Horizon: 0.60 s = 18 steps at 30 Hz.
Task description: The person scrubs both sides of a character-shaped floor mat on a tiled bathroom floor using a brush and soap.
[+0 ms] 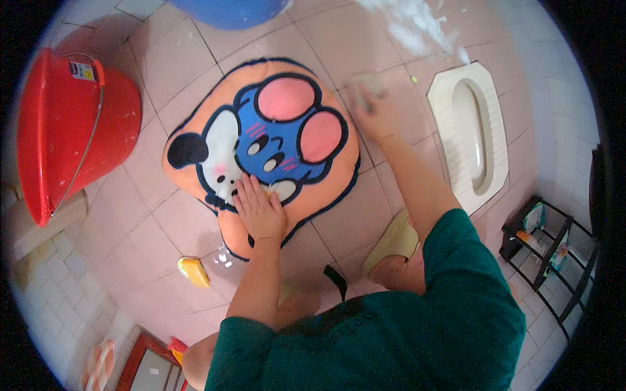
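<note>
An orange mat (333,190) with a dark edge lies on the tiled floor, showing blue and white cartoon figures with pink round patches. My left hand (259,207) rests flat on its lower part, fingers stretched over the white figure. Beyond the mat's right edge is my right hand (376,119), low over the tiles and smeared by motion. It seems closed on a small greyish object (365,86), too blurred to name. A yellow block-like thing (193,272), perhaps a sponge or soap, lies left of my left forearm, near a small wet patch with suds.
At the left a red bucket (117,117) with a wire handle stands near the wall. The rim of a blue tub (231,16) shows at the top. White foam (414,26) spreads over the far tiles. A squat toilet (450,104) and a black rack (538,280) are at the right.
</note>
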Available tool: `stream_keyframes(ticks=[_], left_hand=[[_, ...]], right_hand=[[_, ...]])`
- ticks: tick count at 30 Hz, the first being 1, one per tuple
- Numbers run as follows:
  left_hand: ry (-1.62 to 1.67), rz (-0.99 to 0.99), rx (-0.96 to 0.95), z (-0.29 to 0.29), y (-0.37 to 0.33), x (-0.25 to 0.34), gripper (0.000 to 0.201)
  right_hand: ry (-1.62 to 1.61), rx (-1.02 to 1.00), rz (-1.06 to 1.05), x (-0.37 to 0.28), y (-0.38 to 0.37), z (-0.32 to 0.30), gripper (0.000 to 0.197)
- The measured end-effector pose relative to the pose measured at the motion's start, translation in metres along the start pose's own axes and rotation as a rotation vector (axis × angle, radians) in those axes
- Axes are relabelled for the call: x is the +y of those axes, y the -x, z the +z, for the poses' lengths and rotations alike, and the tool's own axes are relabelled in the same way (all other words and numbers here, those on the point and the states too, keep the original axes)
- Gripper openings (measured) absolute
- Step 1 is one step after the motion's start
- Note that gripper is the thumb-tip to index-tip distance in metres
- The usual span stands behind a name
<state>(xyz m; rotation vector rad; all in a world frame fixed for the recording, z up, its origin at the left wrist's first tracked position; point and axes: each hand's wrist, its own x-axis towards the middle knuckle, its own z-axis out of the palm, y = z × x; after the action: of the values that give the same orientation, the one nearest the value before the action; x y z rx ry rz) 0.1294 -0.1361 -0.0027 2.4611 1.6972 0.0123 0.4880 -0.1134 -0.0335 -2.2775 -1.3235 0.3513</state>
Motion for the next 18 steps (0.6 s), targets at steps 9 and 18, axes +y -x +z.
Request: stream_keyframes(ticks=[9, 18], left_hand=[[-0.018, -0.011, -0.042, -0.005, -0.005, -0.013, 0.066], [-0.026, 0.039, -0.011, -0.01, -0.012, -0.025, 0.066]], right_hand=[[-0.007, -0.161, -0.191, -0.072, 0.06, 0.006, 0.057], [0.422, -0.056, 0.618, 0.088, 0.038, -0.112, 0.059]])
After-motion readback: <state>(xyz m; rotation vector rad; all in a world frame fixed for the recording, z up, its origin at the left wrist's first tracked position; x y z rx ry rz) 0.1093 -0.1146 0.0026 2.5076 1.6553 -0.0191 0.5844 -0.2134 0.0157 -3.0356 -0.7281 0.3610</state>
